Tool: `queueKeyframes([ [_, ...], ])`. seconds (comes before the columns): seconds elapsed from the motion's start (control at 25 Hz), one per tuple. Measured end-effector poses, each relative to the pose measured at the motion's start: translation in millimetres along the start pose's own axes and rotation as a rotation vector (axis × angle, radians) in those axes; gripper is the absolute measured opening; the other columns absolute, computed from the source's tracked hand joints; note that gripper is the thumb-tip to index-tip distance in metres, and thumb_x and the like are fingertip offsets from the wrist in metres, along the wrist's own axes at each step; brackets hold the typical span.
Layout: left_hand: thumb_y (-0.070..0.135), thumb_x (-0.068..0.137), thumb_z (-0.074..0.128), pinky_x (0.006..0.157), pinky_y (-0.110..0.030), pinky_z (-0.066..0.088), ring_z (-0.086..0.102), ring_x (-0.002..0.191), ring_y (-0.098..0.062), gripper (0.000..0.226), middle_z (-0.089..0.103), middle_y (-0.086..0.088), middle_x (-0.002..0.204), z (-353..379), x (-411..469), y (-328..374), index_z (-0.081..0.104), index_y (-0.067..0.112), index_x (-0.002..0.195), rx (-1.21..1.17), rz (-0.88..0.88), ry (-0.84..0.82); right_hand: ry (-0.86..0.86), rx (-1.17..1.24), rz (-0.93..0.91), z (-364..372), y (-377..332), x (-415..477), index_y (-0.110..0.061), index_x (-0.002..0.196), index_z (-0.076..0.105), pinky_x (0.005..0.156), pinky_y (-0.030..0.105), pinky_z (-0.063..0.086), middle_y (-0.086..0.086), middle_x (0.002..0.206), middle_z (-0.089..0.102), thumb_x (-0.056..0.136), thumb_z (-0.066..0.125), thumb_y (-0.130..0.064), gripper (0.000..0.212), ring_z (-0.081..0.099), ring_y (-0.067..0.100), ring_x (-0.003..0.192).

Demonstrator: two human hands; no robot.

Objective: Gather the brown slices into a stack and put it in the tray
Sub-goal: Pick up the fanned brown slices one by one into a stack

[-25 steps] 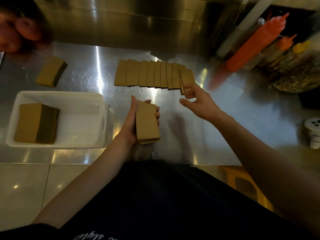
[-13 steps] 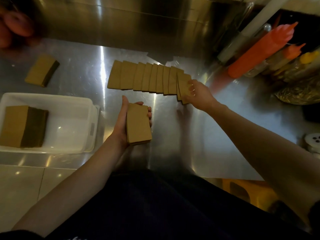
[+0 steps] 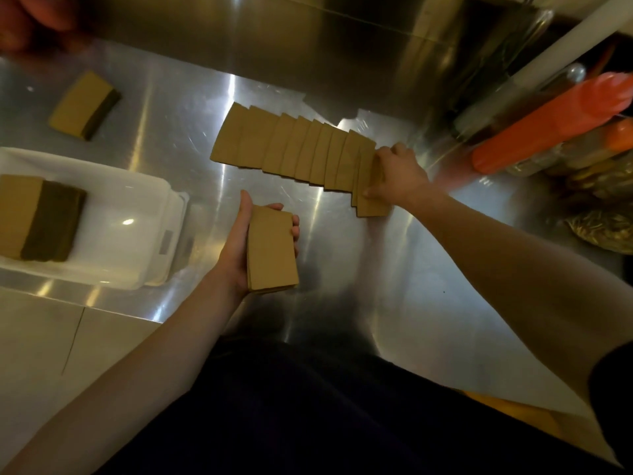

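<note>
The left hand (image 3: pixel 236 248) grips a stack (image 3: pixel 270 248) above the tabletop (image 3: pixel 394 269), while the right hand (image 3: pixel 399 176) pinches the end slices (image 3: pixel 368 186) of the fanned row (image 3: pixel 291 149) (tray (image 3: pixel 137 207) at left).

- A fanned row of slices (image 3: pixel 294 150) is laid on the counter (image 3: pixel 394 269), right of the tray (image 3: pixel 137 214).
- One stack (image 3: pixel 41 221) is set in the tray; another (image 3: pixel 84 109) is seen behind it.
- Bottles (image 3: pixel 548 121), seemingly, are placed far right.

Orange squeeze bottles (image 3: pixel 548 125) at the steel counter's (image 3: pixel 428 269) far right, beside perhaps a bag (image 3: pixel 606 228)
</note>
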State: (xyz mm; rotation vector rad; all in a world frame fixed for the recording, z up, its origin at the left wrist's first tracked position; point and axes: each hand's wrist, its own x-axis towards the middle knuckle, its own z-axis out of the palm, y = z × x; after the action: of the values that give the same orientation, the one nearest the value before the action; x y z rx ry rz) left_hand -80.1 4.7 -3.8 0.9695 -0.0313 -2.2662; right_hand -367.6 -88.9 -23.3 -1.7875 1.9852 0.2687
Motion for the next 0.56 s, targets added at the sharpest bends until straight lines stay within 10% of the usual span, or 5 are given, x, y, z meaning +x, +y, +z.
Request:
queueKeyframes([
  [0.16, 0.071, 0.079, 0.060, 0.071, -0.038, 0.059, 0.070, 0.085, -0.024, 0.057, 0.069, -0.012, 0.103, 2.6, 5.2, -3.3, 0.063, 0.021, 0.105, 0.010, 0.008, 0.025, 0.130, 0.156, -0.013, 5.5, 8.1, -8.9, -0.013, 0.125, 0.036, 0.090, 0.042, 0.044, 0.012, 0.126, 0.049, 0.064, 0.085, -0.042, 0.084, 0.049, 0.031, 0.115],
  [0.32, 0.072, 0.080, 0.058, 0.071, -0.039, 0.059, 0.071, 0.084, -0.024, 0.056, 0.071, -0.013, 0.103, 4.9, 6.9, -4.6, 0.068, 0.021, 0.101, 0.007, 0.010, 0.034, -0.086, 0.558, -0.025, 9.0, 22.0, -26.8, -0.017, 0.128, 0.029, 0.081, 0.034, 0.046, 0.010, 0.131, 0.048, 0.071, 0.082, -0.037, 0.081, 0.053, 0.028, 0.111],
  [0.56, 0.071, 0.080, 0.059, 0.071, -0.038, 0.059, 0.071, 0.084, -0.024, 0.055, 0.071, -0.013, 0.102, 2.9, 0.7, -7.2, 0.069, 0.020, 0.100, 0.004, 0.021, 0.043, -0.084, 0.391, -0.052, -17.0, 15.5, 3.2, -0.016, 0.146, 0.019, 0.099, 0.045, 0.040, 0.015, 0.144, 0.040, 0.072, 0.081, -0.039, 0.099, 0.044, 0.036, 0.127],
])
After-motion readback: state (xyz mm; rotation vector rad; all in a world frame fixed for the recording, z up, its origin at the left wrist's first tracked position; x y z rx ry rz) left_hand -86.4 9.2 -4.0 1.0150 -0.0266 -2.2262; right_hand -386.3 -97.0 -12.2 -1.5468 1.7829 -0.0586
